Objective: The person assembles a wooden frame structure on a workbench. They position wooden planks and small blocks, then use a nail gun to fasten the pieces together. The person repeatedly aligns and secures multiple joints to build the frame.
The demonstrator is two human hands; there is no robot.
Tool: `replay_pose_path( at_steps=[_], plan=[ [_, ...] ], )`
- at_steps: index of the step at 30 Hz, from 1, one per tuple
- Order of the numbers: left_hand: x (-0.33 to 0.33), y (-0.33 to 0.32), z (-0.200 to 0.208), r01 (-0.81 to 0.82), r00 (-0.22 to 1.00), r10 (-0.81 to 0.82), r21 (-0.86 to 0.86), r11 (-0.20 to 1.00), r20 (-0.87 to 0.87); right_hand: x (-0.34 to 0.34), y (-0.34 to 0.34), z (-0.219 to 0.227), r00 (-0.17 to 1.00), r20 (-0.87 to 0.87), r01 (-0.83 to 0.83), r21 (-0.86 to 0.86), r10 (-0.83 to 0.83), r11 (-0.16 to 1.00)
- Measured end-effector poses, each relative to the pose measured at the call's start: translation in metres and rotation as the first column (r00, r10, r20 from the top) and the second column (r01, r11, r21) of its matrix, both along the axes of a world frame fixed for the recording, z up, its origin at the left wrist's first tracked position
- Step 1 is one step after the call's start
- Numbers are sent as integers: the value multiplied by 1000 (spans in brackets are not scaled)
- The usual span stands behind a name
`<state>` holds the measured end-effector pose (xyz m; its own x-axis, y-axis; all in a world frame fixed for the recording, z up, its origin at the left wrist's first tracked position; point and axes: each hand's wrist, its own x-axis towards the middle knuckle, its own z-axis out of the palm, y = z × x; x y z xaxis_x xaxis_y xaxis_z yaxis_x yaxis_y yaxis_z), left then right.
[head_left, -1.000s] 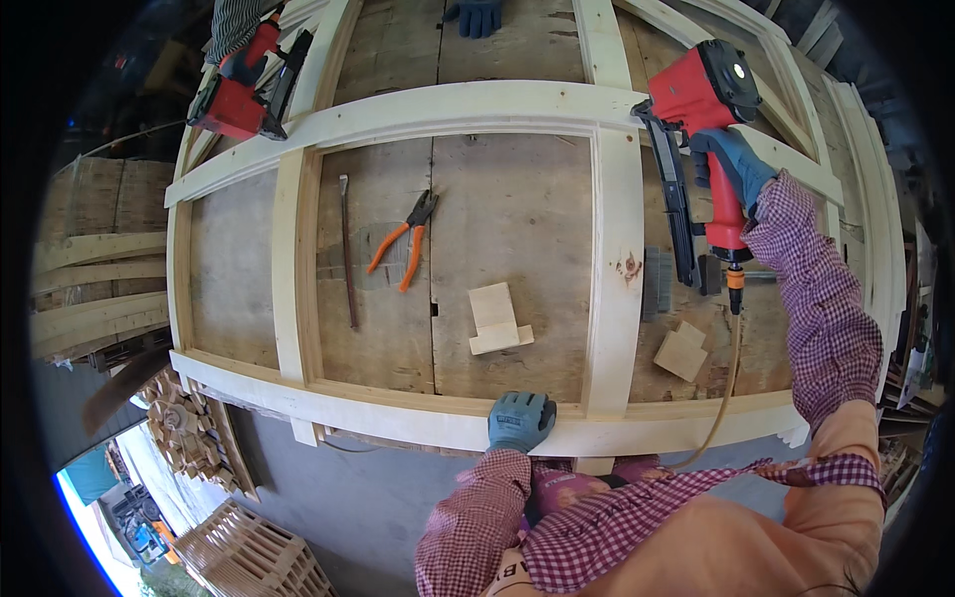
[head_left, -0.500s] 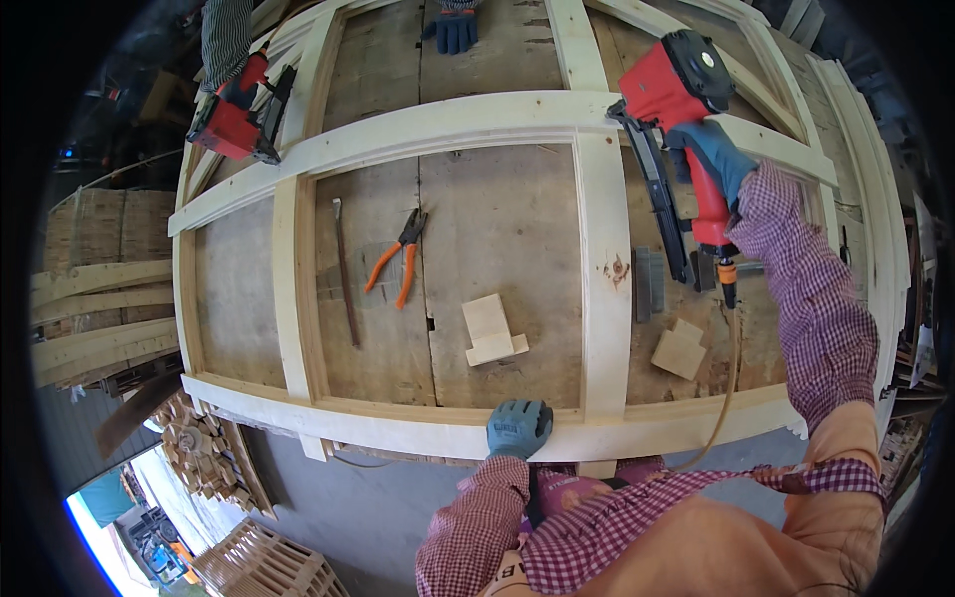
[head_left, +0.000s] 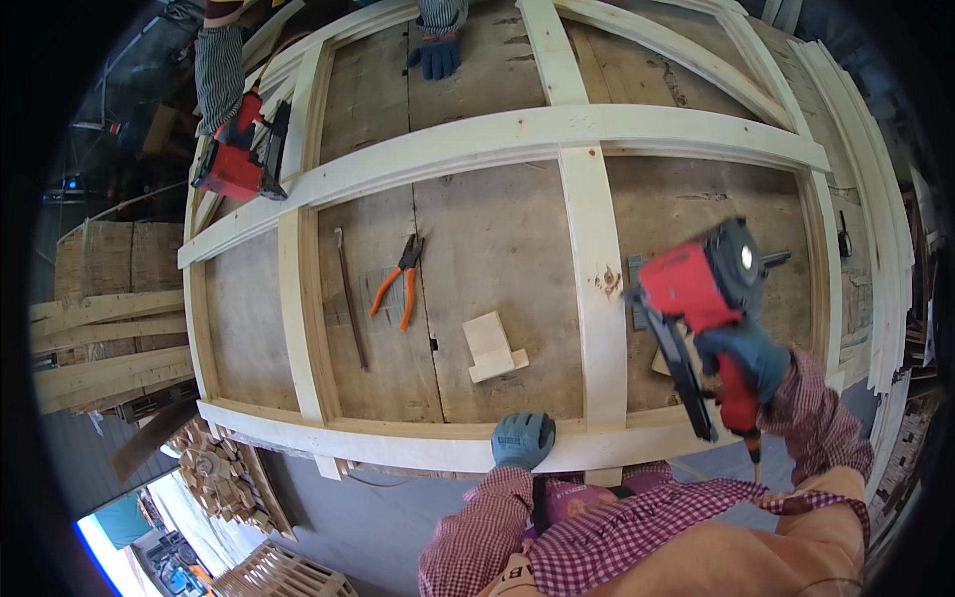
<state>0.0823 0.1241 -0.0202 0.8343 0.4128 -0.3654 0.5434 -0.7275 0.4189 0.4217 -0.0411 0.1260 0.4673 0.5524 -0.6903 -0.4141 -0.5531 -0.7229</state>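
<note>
In my gloved right hand is the handle of a red and black nail gun, held above the near right part of a pale wooden frame. Its dark magazine slants down toward the near rail, and a hose leaves the handle's base. My gloved left hand is closed over the near rail, left of the gun. Beyond it, small wood blocks lie on the board inside the frame. Pliers with orange handles and a thin rusty bar lie farther left.
Across the frame, a co-worker's gloved hand holds another red nail gun; their other gloved hand rests at the far side. Long boards run along the right. Stacked lumber and a pile of wood pieces stand at left.
My right hand has brought the nail gun from the middle crosspiece back toward me, near the front rail. My left hand stays on the rail. The whole view has shifted slightly.
</note>
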Motion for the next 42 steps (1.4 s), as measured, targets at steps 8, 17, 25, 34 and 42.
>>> replay_pose_path(
  at_steps=[8, 17, 25, 34, 42],
  plan=[
    [5, 3, 5, 41, 999, -41, 29, 999, 0, -52, -30, -4, 904, 52, -420, -74, 424, 905],
    [9, 6, 9, 87, 983, -95, -59, 994, -159, -59, -54, -15, 903, 146, -414, 44, 404, 909],
    [6, 7, -4, 102, 992, -108, -79, 992, -69, -45, -43, -38, 903, 117, -417, 0, 414, 909],
    [6, 5, 0, 94, 992, -99, -74, 993, -72, -45, -40, -41, 892, 139, -430, -31, 430, 902],
    [5, 5, 3, 103, 972, -121, -97, 990, -202, -63, -55, -44, 826, 348, -463, -30, 443, 886]
  ],
)
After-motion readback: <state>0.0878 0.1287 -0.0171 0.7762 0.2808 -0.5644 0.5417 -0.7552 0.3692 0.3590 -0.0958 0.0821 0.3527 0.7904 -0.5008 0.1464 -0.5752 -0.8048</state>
